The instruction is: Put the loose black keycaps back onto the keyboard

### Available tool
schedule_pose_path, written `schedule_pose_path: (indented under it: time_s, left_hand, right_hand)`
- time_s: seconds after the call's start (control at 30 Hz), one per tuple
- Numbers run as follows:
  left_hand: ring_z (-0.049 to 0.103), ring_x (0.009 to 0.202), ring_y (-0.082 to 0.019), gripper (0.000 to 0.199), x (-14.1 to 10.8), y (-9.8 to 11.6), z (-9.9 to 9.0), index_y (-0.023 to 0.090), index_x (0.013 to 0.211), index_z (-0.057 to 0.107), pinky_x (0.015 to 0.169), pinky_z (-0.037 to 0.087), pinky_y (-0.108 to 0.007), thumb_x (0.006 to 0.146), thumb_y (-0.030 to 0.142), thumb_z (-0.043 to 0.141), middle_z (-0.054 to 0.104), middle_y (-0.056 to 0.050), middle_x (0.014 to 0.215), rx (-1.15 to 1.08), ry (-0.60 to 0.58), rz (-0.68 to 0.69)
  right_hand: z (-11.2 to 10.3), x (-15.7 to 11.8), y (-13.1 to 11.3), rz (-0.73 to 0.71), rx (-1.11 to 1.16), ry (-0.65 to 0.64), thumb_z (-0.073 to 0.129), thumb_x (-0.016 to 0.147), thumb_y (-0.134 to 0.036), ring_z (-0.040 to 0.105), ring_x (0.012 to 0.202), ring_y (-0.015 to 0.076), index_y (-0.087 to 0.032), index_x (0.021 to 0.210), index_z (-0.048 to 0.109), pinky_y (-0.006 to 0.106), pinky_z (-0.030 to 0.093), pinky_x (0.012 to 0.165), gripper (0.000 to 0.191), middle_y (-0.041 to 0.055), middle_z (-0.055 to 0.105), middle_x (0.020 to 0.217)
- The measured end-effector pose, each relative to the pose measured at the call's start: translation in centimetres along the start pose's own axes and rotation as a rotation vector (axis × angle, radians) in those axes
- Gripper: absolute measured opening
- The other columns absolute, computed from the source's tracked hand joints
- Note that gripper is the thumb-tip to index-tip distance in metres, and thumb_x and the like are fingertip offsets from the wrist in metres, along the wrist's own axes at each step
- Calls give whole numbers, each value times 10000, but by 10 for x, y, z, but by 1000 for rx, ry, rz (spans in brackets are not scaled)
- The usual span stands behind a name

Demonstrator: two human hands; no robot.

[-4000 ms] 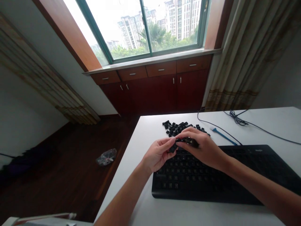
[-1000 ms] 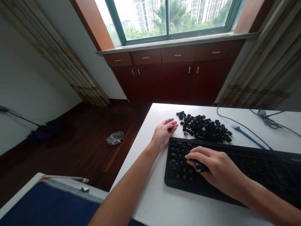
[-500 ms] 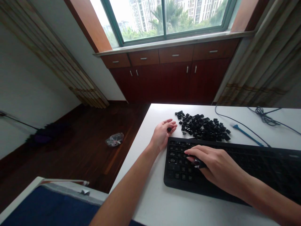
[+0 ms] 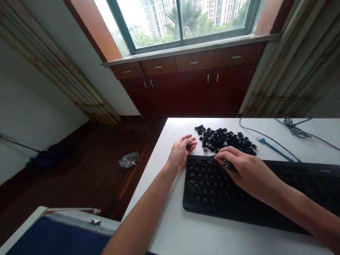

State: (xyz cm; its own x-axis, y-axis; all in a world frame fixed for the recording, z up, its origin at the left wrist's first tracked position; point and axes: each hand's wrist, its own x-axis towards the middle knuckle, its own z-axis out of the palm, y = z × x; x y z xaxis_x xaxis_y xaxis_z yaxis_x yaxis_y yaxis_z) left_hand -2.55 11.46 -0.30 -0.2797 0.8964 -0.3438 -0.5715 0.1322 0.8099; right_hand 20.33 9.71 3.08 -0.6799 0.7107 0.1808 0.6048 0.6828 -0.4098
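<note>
A black keyboard with bare key sockets lies on the white table. Beyond its far edge is a loose pile of black keycaps. My left hand, palm up with fingers curled, holds a small black keycap beside the keyboard's far left corner. Over the upper part of the keyboard, my right hand is closed on a dark tool, whose tip is hidden by the fingers.
A blue brush and a dark cable lie at the table's right. On the floor at the left is a clear plastic bag. A blue fabric item with a white frame stands at the lower left.
My right hand has moved up the keyboard toward its far edge and the keycap pile. My left hand still holds the keycap. The whole view has shifted slightly.
</note>
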Motion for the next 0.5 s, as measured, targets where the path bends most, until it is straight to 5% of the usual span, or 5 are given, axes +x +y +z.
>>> schedule_pose_path:
  time_s: [0.27, 0.5]
  left_hand:
    - [661, 789, -129, 210, 0, 0, 0, 92, 1026, 661, 710, 547, -212, 817, 80, 673, 693, -135, 1004, 18, -13, 3]
    - [652, 796, -119, 249, -1, 1, -1, 91, 1062, 648, 729, 542, -208, 814, 92, 671, 687, -122, 1008, 31, -37, -9]
  right_hand:
    - [-4, 3, 7, -65, 7, -57, 546, 982, -375, 704, 848, 193, -298, 1208, 644, 361, 586, 771, 258, 28, 637, 1213]
    - [1, 1, 0, -93, 67, -120, 581, 945, -169, 691, 894, 197, -261, 1130, 644, 336, 565, 788, 216, 32, 656, 1175]
